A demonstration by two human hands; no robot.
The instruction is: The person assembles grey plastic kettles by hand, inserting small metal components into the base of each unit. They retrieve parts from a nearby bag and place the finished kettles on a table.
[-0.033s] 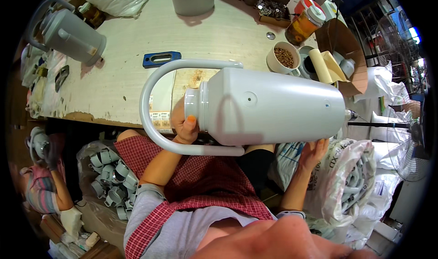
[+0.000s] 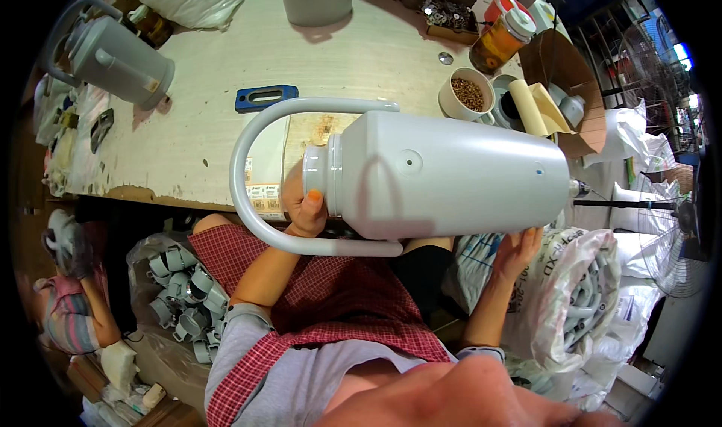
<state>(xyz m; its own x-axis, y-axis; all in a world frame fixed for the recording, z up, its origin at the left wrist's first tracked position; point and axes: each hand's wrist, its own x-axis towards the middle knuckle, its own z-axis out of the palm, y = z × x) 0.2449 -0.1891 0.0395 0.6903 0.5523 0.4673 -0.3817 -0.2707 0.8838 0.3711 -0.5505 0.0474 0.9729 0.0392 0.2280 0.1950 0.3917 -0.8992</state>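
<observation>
A large grey plastic jug (image 2: 466,175) lies sideways across my lap, its neck to the left and its wide base to the right. A grey U-shaped handle (image 2: 239,168) loops round the neck end. My left hand (image 2: 307,205) is closed round the neck, thumb in front, its other fingers hidden behind. My right hand (image 2: 519,252) supports the lower side near the base, fingertips against the wall and partly hidden. Two small holes show in the jug's side. Beside the base is a small metal part (image 2: 577,189); whether it touches the jug I cannot tell.
The worktable (image 2: 203,59) holds a blue tool (image 2: 266,98), a cup of small brass-coloured parts (image 2: 468,96), a drink jar (image 2: 504,42) and another grey jug (image 2: 124,62). Bags of grey parts (image 2: 188,303) and handles (image 2: 587,307) flank me. A fan (image 2: 669,224) stands right; a co-worker (image 2: 75,307) sits left.
The jug has shifted very slightly, with both my hands keeping their places on it. At the far left the co-worker's gloved hand has moved on a grey piece.
</observation>
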